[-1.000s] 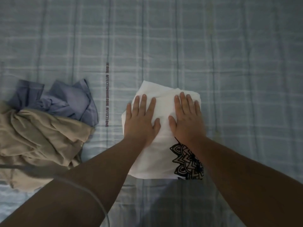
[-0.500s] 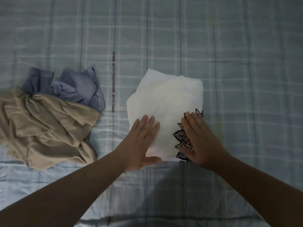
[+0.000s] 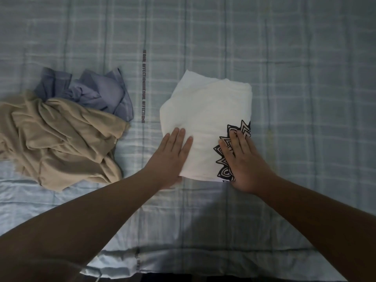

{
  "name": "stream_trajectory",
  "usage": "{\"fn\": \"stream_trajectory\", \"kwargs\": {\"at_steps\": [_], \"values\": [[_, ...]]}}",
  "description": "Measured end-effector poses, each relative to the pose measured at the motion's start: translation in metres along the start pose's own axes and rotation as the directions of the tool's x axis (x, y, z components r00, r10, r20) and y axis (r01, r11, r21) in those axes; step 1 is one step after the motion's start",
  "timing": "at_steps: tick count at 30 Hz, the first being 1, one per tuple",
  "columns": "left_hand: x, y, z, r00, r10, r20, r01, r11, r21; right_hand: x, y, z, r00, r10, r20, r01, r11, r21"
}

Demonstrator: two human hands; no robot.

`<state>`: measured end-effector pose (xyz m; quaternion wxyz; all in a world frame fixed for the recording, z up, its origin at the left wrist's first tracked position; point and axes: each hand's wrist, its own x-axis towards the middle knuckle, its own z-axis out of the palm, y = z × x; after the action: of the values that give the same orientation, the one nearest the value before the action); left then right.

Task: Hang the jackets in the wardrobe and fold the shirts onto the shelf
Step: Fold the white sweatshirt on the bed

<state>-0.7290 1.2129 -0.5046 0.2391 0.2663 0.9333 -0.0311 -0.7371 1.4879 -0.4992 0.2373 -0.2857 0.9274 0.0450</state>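
Head view: left hand (image 3: 171,159), right hand (image 3: 246,161) press shirt (image 3: 205,110) at edge.

Left grip (image 3: 171,159) & right grip (image 3: 246,161) both flat, palms down — fingers straight.

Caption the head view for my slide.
Left hand and right hand flat on a folded white shirt on the bed, beside a beige garment and blue garment.

Dim, bluish light. The folded white cotton shirt (image 3: 205,119) is brightest; a soft shadow lies on the pale blue checked bedsheet (image 3: 305,78) at its near edge. Corners darken; detail is soft.
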Motion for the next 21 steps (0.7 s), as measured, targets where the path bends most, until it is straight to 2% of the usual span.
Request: {"fn": "stream_trajectory", "kwargs": {"at_steps": [5,8,13,15,16,18,21], "values": [[-0.005,0.010,-0.005,1.000,-0.025,0.017,0.026,0.998,-0.058,-0.004,-0.001,-0.001,0.999,0.022,-0.032,-0.022,1.000,-0.001],[-0.017,0.012,-0.012,0.997,-0.014,0.073,0.019,0.997,-0.074,-0.014,-0.007,-0.002,0.999,0.042,-0.007,-0.042,0.998,0.045],[-0.045,0.020,-0.027,0.965,0.069,0.253,-0.030,0.988,-0.155,-0.049,-0.024,-0.005,0.994,0.010,0.109,-0.028,0.985,0.169],[-0.049,0.013,-0.040,0.946,0.107,0.305,-0.018,0.959,-0.281,-0.056,-0.024,-0.019,0.981,-0.017,0.193,-0.048,0.944,0.326],[-0.049,0.007,-0.049,0.937,0.120,0.328,0.023,0.916,-0.400,-0.059,-0.022,-0.032,0.977,-0.018,0.212,-0.079,0.893,0.442],[-0.044,-0.010,-0.069,0.923,0.119,0.365,0.149,0.766,-0.626,-0.060,-0.012,-0.062,0.972,0.030,0.233,-0.173,0.764,0.622],[-0.028,-0.037,-0.095,0.933,0.054,0.356,0.286,0.491,-0.823,-0.047,0.013,-0.103,0.947,0.115,0.299,-0.293,0.691,0.661]]}}
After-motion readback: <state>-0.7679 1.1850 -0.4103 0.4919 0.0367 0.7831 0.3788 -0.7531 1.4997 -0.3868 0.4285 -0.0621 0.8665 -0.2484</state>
